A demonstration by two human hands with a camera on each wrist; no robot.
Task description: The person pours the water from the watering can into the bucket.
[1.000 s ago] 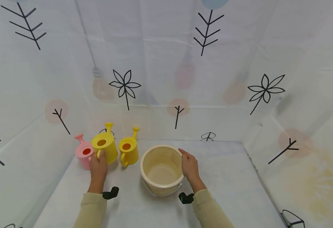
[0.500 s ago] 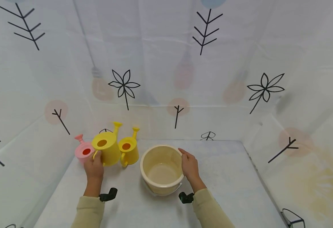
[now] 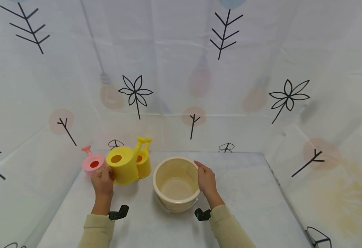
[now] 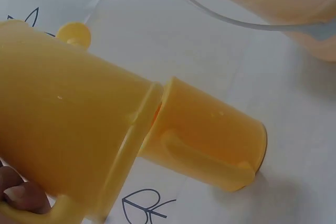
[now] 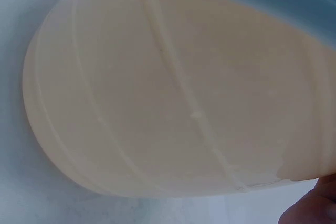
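In the head view my left hand (image 3: 102,181) grips a yellow toy watering can (image 3: 123,167) by its handle, the spout angled up and to the right. The can seems raised off the table. Behind it, partly covered, stands a second yellow watering can (image 3: 144,165); the left wrist view shows its handle (image 4: 205,158). A pink watering can (image 3: 93,164) stands just left, partly hidden by my left hand. My right hand (image 3: 207,179) holds the right side of a cream bucket (image 3: 176,203) at its rim; the right wrist view shows the bucket's outer wall (image 5: 157,93).
The white-covered table (image 3: 236,193) runs back to a patterned cloth backdrop (image 3: 174,69). Similar cloth walls rise on the left and right. A thin white bail handle (image 4: 247,24) hangs down against the bucket's side.
The held yellow watering can has moved to the right and slightly toward me. Its spout has swung right and now overlaps the second yellow can's spout. My right hand and the bucket stay put.
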